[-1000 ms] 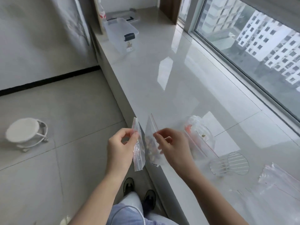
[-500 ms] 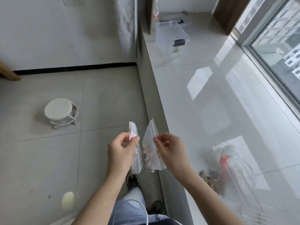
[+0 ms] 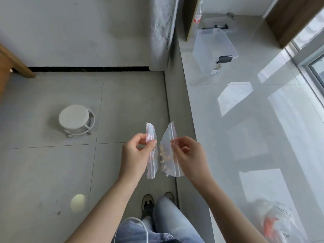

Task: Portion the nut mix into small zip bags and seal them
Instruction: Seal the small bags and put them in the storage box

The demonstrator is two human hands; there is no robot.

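a wide glossy stone ledge [image 3: 245, 137] runs along the right, with a clear storage box [image 3: 213, 48] at its far end and a clear container of nut mix [image 3: 273, 223] at the near corner. over the floor beside the ledge, the left hand [image 3: 135, 156] pinches an empty-looking zip bag [image 3: 151, 165] near its top. the right hand [image 3: 188, 157] pinches a second zip bag [image 3: 169, 155] holding a small portion of nuts. filling looks partly done; whether either bag is sealed cannot be told.
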